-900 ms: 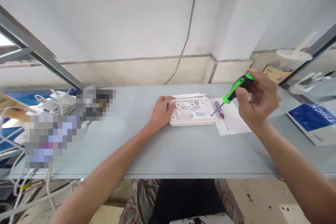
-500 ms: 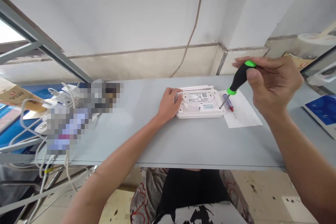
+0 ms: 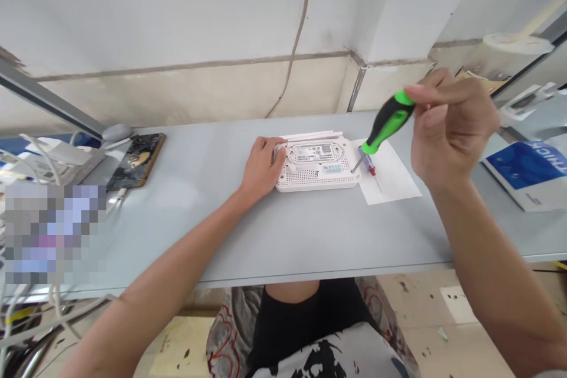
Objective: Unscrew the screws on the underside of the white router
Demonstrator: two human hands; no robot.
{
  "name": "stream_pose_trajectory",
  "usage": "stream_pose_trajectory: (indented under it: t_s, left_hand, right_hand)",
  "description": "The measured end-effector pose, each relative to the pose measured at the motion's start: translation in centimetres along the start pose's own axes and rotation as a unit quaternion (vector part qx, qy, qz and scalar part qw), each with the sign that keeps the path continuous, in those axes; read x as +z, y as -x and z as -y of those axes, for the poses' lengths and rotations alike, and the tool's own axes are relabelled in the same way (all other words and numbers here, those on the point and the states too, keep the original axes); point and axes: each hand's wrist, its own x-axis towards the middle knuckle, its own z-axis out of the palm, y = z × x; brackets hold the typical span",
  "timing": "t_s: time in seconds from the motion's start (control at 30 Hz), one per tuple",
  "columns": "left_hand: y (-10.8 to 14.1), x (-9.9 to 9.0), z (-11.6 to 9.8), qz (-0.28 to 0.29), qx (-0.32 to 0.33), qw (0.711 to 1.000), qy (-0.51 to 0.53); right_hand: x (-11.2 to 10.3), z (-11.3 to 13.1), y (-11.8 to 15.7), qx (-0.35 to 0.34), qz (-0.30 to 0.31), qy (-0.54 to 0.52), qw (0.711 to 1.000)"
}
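Observation:
A white router (image 3: 305, 180) lies on the grey table with its vented, labelled underside up and its antennas folded along the far edge. My left hand (image 3: 264, 166) grips the router's left end, thumb on top. In my right hand (image 3: 456, 124) is a black and green screwdriver (image 3: 388, 123), pinched by the end of its handle. The screwdriver leans, its tip at the router's lower right corner hole. Just right of the router, a smaller screwdriver with a clear purple handle (image 3: 367, 160) rests on a white sheet of paper (image 3: 396, 174).
On the left are a phone (image 3: 138, 159), white adapters (image 3: 66, 159) and tangled white cables (image 3: 55, 301). A blue and white packet (image 3: 531, 171) lies at the right, near a tape roll (image 3: 516, 44). The wall stands behind the table (image 3: 319, 236).
The camera view has shifted, so the scene sits further left and more of the phone shows. My right hand has turned on the screwdriver handle, showing its green side; the tip stays at the same corner.

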Motion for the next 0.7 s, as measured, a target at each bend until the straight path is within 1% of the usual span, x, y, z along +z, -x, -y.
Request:
stream_pose_trajectory:
  t_s: [0.07,0.13,0.17,0.23,0.33,0.37,0.43,0.53,0.57,0.7]
  left_hand:
    - [-0.05,0.05,0.03,0.002,0.004,1.0,0.003]
    - [-0.09,0.13,0.05,0.004,0.006,1.0,0.004]
    - [-0.12,0.18,0.06,0.003,0.008,1.0,0.002]
    - [-0.2,0.29,0.05,-0.001,0.015,1.0,-0.003]
    - [-0.26,0.36,-0.02,0.0,0.02,1.0,-0.005]
    - [-0.25,0.33,-0.07,0.002,0.018,1.0,-0.004]
    - [-0.19,0.24,-0.15,0.007,0.011,1.0,-0.003]
    - [-0.1,0.17,-0.2,0.009,0.006,1.0,0.0]
    - [-0.08,0.19,-0.19,0.008,0.007,1.0,0.001]
    - [-0.11,0.43,-0.08,0.003,0.016,1.0,0.009]
  right_hand:
    - [-0.11,-0.02,0.07,0.02,0.031,0.028,0.999]
    - [-0.18,-0.12,0.06,0.07,0.063,-0.008,0.996]
    - [-0.18,-0.2,0.03,0.085,0.066,-0.036,0.994]
    - [-0.2,-0.42,-0.03,0.074,0.055,-0.061,0.994]
    - [-0.33,-0.64,-0.04,0.032,0.037,-0.028,0.998]
    - [-0.4,-0.63,-0.05,0.03,0.043,-0.017,0.998]
    - [-0.51,-0.47,-0.12,0.045,0.062,-0.022,0.997]
    - [-0.5,-0.15,-0.45,0.069,0.09,-0.075,0.991]
    - [-0.47,-0.1,-0.59,0.076,0.09,-0.088,0.989]
    - [-0.67,-0.46,-0.77,0.068,0.037,-0.085,0.993]
